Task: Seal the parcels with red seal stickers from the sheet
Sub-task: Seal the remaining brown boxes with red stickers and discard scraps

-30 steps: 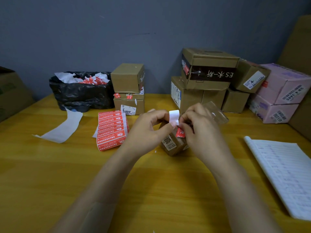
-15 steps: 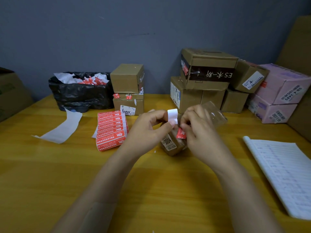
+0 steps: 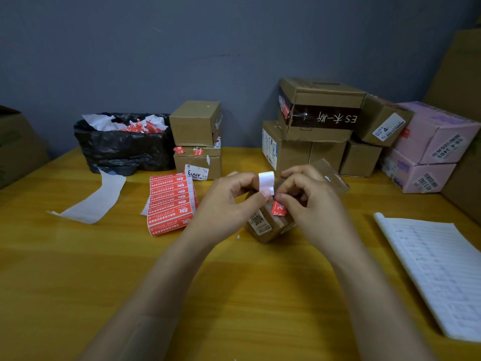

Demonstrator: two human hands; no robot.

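A small brown parcel (image 3: 263, 225) labelled 3004 stands on the yellow table (image 3: 78, 269) under my hands. My left hand (image 3: 229, 201) pinches a white backing strip (image 3: 266, 182) that curls upward. My right hand (image 3: 309, 204) pinches a red seal sticker (image 3: 278, 208) that hangs just below the strip, over the parcel's top. The sheet of red seal stickers (image 3: 170, 201) lies to the left of my hands. Two stacked brown boxes (image 3: 197, 142) stand behind the sheet, the lower one with red stickers on its top edge.
A black bag (image 3: 122, 147) holding torn paper and red scraps sits at the back left, with a loose white backing strip (image 3: 91, 201) before it. A pile of brown boxes (image 3: 317, 126) and pink boxes (image 3: 429, 149) fills the back right. An open notebook (image 3: 437, 272) lies at right.
The red sticker has come further off the white backing strip and hangs lower under my right fingers. Both hands stay over the parcel.
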